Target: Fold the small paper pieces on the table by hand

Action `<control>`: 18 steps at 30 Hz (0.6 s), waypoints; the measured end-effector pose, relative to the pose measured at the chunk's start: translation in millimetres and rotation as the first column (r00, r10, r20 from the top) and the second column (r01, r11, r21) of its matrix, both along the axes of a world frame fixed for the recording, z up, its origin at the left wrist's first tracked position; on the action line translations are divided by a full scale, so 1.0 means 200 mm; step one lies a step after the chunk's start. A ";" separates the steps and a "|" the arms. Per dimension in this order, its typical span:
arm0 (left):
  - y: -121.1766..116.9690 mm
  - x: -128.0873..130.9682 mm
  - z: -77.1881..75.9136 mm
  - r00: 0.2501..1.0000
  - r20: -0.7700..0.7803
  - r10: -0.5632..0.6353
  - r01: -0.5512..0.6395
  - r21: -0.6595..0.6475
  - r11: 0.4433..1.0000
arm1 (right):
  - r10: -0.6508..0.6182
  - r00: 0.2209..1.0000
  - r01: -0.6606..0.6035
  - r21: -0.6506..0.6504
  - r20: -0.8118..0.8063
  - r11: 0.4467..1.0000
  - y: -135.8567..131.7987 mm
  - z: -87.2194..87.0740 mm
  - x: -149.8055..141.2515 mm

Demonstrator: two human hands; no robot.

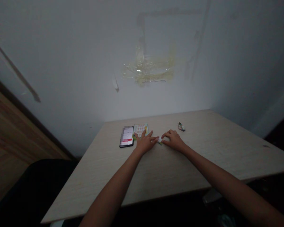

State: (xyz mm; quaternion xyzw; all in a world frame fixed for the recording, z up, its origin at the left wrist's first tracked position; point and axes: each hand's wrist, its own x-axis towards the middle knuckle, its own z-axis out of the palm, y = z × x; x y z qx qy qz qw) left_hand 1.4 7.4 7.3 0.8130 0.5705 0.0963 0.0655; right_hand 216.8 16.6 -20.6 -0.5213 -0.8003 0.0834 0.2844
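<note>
My left hand (145,142) lies on the pale wood-grain tabletop (180,164) with its fingers spread. My right hand (173,140) lies close beside it, and its fingertips point towards the left hand. Between the two sets of fingertips is a small pale green and white piece (159,142), mostly hidden, and I cannot tell if either hand grips it. Just past my left fingers lies a printed card or packet (140,130). A black smartphone (127,136) with a lit screen lies to its left. A small crumpled wrapper (181,126) lies beyond my right hand.
The table's far corner meets a white wall (85,63) marked with old tape residue (148,69). A wooden panel (11,126) stands at the left, and a dark chair back (33,186) sits at the lower left near the table's front edge.
</note>
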 end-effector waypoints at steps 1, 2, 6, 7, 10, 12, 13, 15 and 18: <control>0.00 0.00 0.01 1.000 0.003 0.001 -0.001 -0.003 1.000 | 0.011 1.000 -0.011 0.001 0.002 1.000 0.00 0.00 0.00; 0.00 0.00 0.01 1.000 0.007 0.002 -0.002 -0.003 1.000 | 0.022 1.000 -0.022 0.001 0.003 1.000 0.00 0.00 0.00; 0.02 0.00 0.03 0.999 0.030 0.016 -0.016 0.000 1.000 | 0.036 0.999 -0.036 -0.017 0.007 0.999 0.01 -0.01 0.00; 0.02 -0.01 0.03 0.999 0.037 0.019 -0.019 0.003 1.000 | 0.033 0.999 -0.033 -0.022 0.008 0.999 0.02 -0.01 0.00; 0.03 -0.01 0.03 0.997 0.065 0.035 -0.036 0.019 0.999 | 0.029 0.999 -0.028 -0.030 0.014 0.999 0.03 -0.01 0.01; 0.04 -0.01 0.02 0.996 0.079 0.051 -0.053 0.030 0.998 | 0.029 1.000 -0.028 -0.035 0.010 0.999 0.03 -0.01 0.01; 0.04 -0.01 0.02 0.995 0.082 0.058 -0.061 0.034 0.998 | 0.029 1.000 -0.029 -0.039 0.006 0.999 0.03 -0.01 0.01; 0.04 -0.01 0.02 0.995 0.082 0.063 -0.066 0.037 0.997 | 0.029 1.000 -0.029 -0.045 0.000 0.999 0.03 -0.02 0.02; 0.04 -0.01 0.02 0.996 0.076 0.053 -0.055 0.029 0.998 | 0.029 1.000 -0.029 -0.047 -0.002 0.998 0.03 -0.02 0.02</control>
